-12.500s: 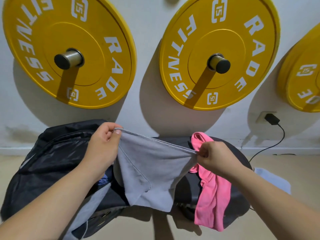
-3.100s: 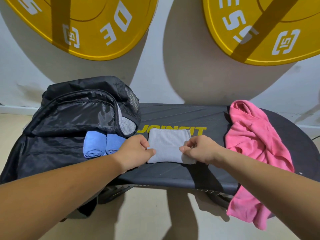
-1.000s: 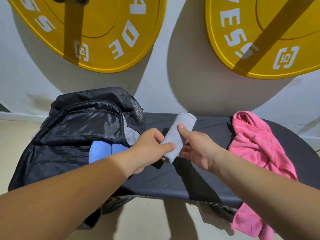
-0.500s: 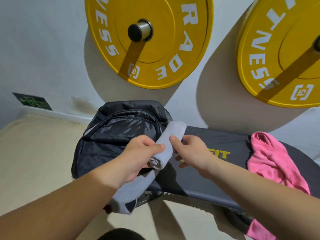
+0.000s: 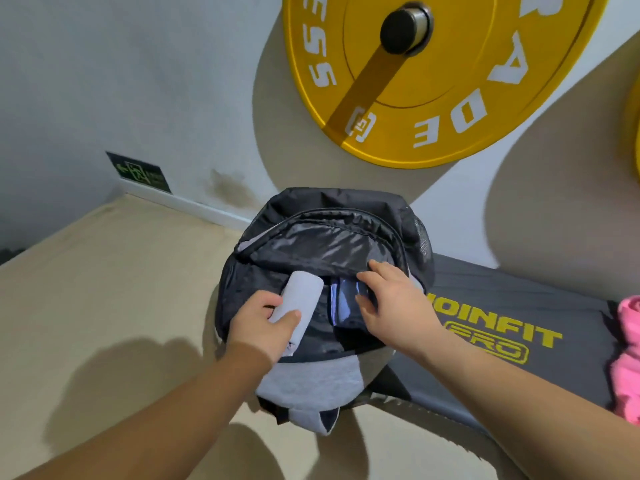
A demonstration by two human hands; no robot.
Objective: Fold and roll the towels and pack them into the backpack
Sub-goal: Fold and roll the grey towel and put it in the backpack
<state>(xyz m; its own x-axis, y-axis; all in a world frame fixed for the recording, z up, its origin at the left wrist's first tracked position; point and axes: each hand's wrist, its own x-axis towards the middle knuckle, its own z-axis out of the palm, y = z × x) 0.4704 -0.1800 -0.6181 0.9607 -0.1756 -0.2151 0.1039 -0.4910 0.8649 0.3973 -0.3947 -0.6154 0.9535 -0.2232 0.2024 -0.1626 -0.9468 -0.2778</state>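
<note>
- Head view: the left hand grips a rolled grey towel, thumb across the roll and fingers curled under it, with the roll's far end inside the mouth of the black backpack.
- The right hand lies flat with its fingers loosely spread, holding nothing. Its fingertips touch the flap's shiny lining, and it lies over the blue rolled towels already inside.
- The backpack sits on the end of a dark bench; a pink towel lies crumpled further along, well apart.
</note>
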